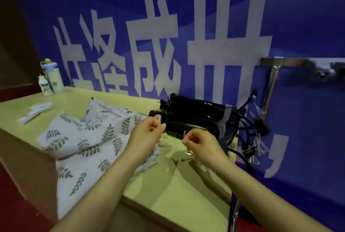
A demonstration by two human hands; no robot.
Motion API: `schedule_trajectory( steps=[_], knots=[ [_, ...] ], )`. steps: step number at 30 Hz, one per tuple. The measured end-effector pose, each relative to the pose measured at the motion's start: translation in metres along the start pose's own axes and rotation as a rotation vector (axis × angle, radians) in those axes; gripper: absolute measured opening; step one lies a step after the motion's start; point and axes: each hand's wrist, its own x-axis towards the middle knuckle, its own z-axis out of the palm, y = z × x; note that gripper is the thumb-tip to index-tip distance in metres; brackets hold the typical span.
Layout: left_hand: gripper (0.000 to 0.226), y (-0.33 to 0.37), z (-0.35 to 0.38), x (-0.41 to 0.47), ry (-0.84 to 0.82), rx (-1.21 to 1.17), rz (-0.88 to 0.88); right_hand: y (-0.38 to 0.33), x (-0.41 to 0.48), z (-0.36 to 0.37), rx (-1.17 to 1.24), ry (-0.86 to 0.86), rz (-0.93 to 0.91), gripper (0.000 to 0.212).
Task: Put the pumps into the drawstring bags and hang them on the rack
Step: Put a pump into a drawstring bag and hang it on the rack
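**Hands at a thin tie beside the pump stack; no pump bagged**

On the table [186, 190], head view: the black pumps [190, 117] lie stacked near the far right corner, hoses and tagged fittings spilling over the right edge. The leaf-print drawstring bags [80, 144] lie flat in a loose pile to the left of the pumps, one corner draped over the near left edge. No pump is inside a bag here. The metal rack [270, 86] stands past the right edge, behind the hoses; nothing bagged hangs on it.

The left hand [147, 132] is pinched shut on something small and pale at the near end of the stack. The right hand [197, 142] is pinched on a thin pale tie or wire [184, 134]. What the tie belongs to cannot be told; in my judgement the step in hand is freeing a pump from its packaging.

Risks, as judged:
- A sharp pull on the tie could drag the stack, which sits close to the right edge with its hoses already overhanging; weight on that side could carry a pump off.
- The draped bag corner could slide off if the pile is brushed.
- Loose hoses could snag the rack post when a pump is lifted.

Open room: bare table lies near and centre, between the forearms. Two bottles [51, 78] stand well clear at the far left corner.
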Motion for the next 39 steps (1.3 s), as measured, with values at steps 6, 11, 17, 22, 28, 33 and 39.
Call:
schedule_trajectory(
  steps=[6, 11, 17, 22, 28, 33, 39],
  knots=[
    [0.03, -0.049, -0.007, -0.039, 0.032, 0.234, 0.006, 0.012, -0.025, 0.049, -0.293, 0.133, 0.041, 0.006],
    [0.028, -0.058, -0.005, -0.051, 0.166, 0.424, 0.056, 0.015, -0.022, 0.053, -0.498, 0.127, 0.041, 0.027],
    [0.066, -0.05, 0.013, -0.043, 0.204, 0.816, -0.057, 0.017, -0.019, 0.056, -0.575, 0.104, 0.044, 0.026],
    [0.046, -0.047, 0.016, -0.031, 0.16, 0.853, -0.087, 0.019, -0.016, 0.055, -0.614, 0.103, 0.031, 0.022],
    [0.028, -0.048, 0.009, -0.036, 0.266, 0.706, 0.027, 0.015, -0.019, 0.059, -0.682, 0.143, 0.011, 0.019],
    [0.021, -0.04, -0.003, -0.057, 0.391, 0.548, 0.082, 0.013, -0.022, 0.06, -0.718, 0.169, 0.026, 0.008],
    [0.007, -0.037, -0.02, -0.077, 0.332, 0.123, 0.013, 0.009, -0.03, 0.056, -0.607, 0.2, 0.02, 0.016]
  ],
)
